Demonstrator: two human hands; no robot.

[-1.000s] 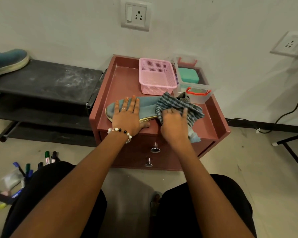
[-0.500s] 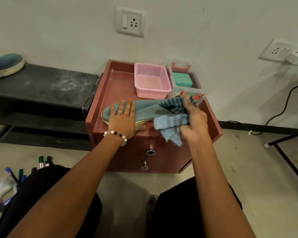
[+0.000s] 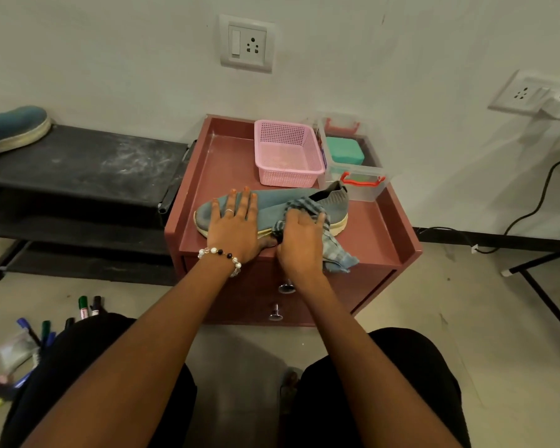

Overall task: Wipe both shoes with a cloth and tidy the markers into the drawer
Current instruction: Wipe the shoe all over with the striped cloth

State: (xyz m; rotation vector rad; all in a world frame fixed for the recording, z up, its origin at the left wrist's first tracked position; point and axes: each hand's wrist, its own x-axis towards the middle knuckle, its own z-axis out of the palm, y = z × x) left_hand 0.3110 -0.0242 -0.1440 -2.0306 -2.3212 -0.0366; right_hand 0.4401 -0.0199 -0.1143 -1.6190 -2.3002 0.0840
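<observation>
I pin the grey-blue knit slip-on shoe (image 3: pixel 285 206) on the maroon drawer cabinet's top (image 3: pixel 374 236) with my left hand (image 3: pixel 236 226), fingers spread flat to steady it, while my right hand (image 3: pixel 299 244) bunches the checked blue cloth (image 3: pixel 332 250) against its side; loose markers (image 3: pixel 84 307) wait on the floor.

Shoe (image 3: pixel 282 208): blue-grey knit fabric upper, matt, ribbed collar, pale smooth rubbery sole. Cloth (image 3: pixel 332 250): soft woven check, blue-grey, crumpled. Cabinet (image 3: pixel 362 234): maroon, smooth, slight sheen; two shiny metal knobs (image 3: pixel 286 287) at 6 o'clock of the shoe. Basket (image 3: pixel 288 156) at 12 o'clock: pink perforated plastic. Box (image 3: pixel 362 185) at 1 o'clock: clear glossy plastic, red handle. Rack (image 3: pixel 88 163) at 9 o'clock: black, matt, dusty, scuffed white. Bracelet (image 3: pixel 220 255): glossy beads.
</observation>
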